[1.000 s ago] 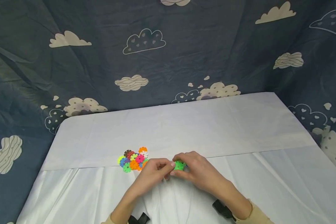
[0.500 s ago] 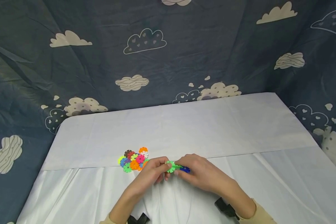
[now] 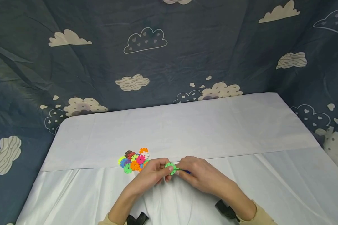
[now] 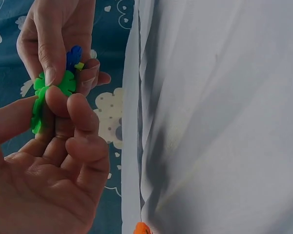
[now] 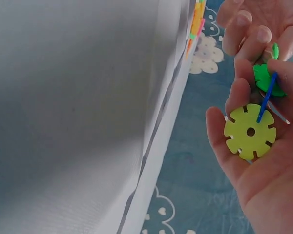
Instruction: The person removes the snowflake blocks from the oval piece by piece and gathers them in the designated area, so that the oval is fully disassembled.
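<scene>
In the head view my left hand (image 3: 152, 173) pinches a light green notched disc (image 3: 170, 168) between thumb and fingers, face up. My right hand (image 3: 202, 173) grips a small chain of interlocking discs right beside it. That chain shows in the right wrist view: a green disc (image 5: 263, 79), a blue disc (image 5: 266, 100) seen edge-on, and a yellow disc (image 5: 238, 134) slotted onto the blue one, lying against the curled fingers. In the left wrist view the two green discs meet at an angle at their edges, the right thumb pressing on the chain's green disc (image 4: 66, 85).
A pile of several colourful notched discs (image 3: 135, 162) lies on the white-covered table (image 3: 214, 131), left of my hands. Black wrist straps (image 3: 226, 209) sit at both wrists. A dark curtain with cloud prints (image 3: 101, 68) hangs behind the table.
The left hand's green disc has come into view, against the right hand's chain. The right hand has turned the chain, so its green disc now shows edge-on. The pile is unchanged.
</scene>
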`<act>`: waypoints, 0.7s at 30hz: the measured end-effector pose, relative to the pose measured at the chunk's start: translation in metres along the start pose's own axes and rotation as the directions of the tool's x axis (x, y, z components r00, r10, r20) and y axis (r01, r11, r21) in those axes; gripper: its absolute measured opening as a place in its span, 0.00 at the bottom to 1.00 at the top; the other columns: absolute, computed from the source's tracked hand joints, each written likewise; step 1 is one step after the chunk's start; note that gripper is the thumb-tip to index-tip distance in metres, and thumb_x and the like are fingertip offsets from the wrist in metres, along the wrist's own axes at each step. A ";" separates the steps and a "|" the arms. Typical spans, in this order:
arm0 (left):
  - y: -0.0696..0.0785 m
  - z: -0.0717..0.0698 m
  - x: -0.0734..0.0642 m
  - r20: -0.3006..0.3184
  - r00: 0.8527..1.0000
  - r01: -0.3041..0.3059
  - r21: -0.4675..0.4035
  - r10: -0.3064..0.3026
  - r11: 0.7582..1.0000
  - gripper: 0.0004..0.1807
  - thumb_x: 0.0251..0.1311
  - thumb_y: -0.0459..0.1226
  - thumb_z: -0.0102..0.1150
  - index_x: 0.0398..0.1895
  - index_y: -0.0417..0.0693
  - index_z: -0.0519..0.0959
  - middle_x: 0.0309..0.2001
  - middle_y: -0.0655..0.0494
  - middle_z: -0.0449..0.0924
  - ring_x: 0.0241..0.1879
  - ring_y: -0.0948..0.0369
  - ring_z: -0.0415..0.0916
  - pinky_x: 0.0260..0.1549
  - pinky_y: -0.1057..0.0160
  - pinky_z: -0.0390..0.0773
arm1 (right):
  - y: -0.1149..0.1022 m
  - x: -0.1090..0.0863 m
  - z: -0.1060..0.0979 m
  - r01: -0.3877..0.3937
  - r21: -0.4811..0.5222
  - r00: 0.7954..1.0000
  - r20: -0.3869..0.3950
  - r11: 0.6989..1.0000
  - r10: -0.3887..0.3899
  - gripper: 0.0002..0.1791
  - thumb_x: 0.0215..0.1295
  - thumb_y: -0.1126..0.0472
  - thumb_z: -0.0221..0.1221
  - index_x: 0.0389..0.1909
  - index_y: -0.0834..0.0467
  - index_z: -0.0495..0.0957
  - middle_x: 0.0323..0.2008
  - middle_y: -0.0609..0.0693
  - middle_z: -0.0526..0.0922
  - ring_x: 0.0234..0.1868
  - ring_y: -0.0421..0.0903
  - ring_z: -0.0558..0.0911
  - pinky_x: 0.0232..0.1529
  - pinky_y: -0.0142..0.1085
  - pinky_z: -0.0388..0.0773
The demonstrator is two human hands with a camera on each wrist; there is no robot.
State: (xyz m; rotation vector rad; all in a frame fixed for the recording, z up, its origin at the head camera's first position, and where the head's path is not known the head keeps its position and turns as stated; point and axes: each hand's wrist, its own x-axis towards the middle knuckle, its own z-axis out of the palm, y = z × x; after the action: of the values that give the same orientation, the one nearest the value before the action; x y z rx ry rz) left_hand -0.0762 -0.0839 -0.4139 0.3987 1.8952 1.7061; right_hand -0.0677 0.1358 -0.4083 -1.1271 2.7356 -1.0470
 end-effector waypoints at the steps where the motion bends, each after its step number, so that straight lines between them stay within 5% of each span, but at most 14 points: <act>1: 0.000 0.000 0.000 0.001 1.000 -0.005 -0.001 0.005 1.000 0.13 0.70 0.39 0.55 0.34 0.36 0.77 0.25 0.49 0.76 0.22 0.47 0.61 0.20 0.67 0.62 | 0.000 0.000 0.000 0.005 -0.002 1.000 -0.003 1.000 -0.005 0.07 0.70 0.58 0.59 0.31 0.48 0.80 0.27 0.32 0.70 0.28 0.33 0.69 0.30 0.28 0.69; 13: 0.001 0.005 0.001 -0.075 0.997 -0.028 -0.004 0.028 1.000 0.13 0.68 0.36 0.56 0.30 0.34 0.74 0.22 0.51 0.75 0.18 0.59 0.61 0.17 0.70 0.61 | 0.002 0.001 0.005 0.030 0.011 0.996 -0.086 0.999 -0.029 0.11 0.66 0.63 0.62 0.23 0.50 0.79 0.21 0.33 0.67 0.22 0.31 0.66 0.24 0.26 0.66; 21: -0.001 0.000 0.001 -0.119 0.993 0.014 0.049 -0.008 0.999 0.15 0.73 0.40 0.51 0.33 0.35 0.75 0.27 0.41 0.74 0.22 0.55 0.64 0.20 0.67 0.64 | 0.005 0.001 0.002 -0.079 -0.008 0.992 -0.095 0.997 0.078 0.06 0.68 0.58 0.62 0.31 0.52 0.84 0.25 0.34 0.74 0.25 0.33 0.70 0.28 0.29 0.70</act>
State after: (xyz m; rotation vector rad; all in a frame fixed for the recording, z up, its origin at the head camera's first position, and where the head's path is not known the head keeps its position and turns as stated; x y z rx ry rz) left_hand -0.0769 -0.0832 -0.4149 0.3117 2.0236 1.7126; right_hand -0.0705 0.1368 -0.4121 -0.9874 2.8358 -1.1040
